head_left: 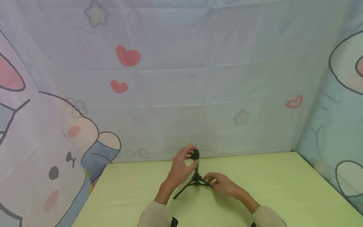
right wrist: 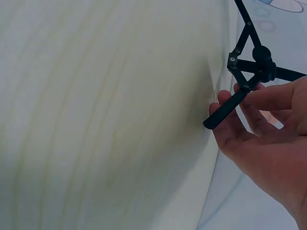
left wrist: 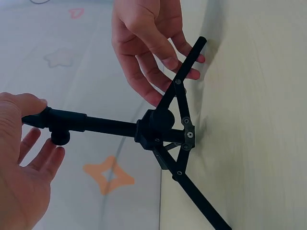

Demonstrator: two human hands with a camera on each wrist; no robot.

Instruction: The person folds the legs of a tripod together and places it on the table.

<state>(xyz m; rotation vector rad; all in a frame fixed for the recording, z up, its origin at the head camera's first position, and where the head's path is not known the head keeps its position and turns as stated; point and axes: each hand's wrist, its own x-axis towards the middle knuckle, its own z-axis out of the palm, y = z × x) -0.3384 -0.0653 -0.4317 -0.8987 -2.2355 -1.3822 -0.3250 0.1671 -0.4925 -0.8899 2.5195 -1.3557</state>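
A black mini tripod (head_left: 196, 178) with its legs spread stands on the table, its centre column upright. My left hand (head_left: 181, 165) is at the top of the column. In the left wrist view its thumb lies against the column's upper end, and the fingers curl below by a round side knob (left wrist: 60, 137). Lower down, my right hand (head_left: 224, 184) holds the right leg. The right wrist view shows that leg (right wrist: 225, 109) between the thumb and the curled fingers, its tip sticking out past them. Part of the fingers is hidden behind the leg.
The pale yellow-green table top (head_left: 283, 179) reaches back to a hanging cloth (head_left: 181, 78) printed with hearts, stars and cartoon animals. More printed cloth (head_left: 340, 126) hangs along the right side. The tripod stands near the table's back edge.
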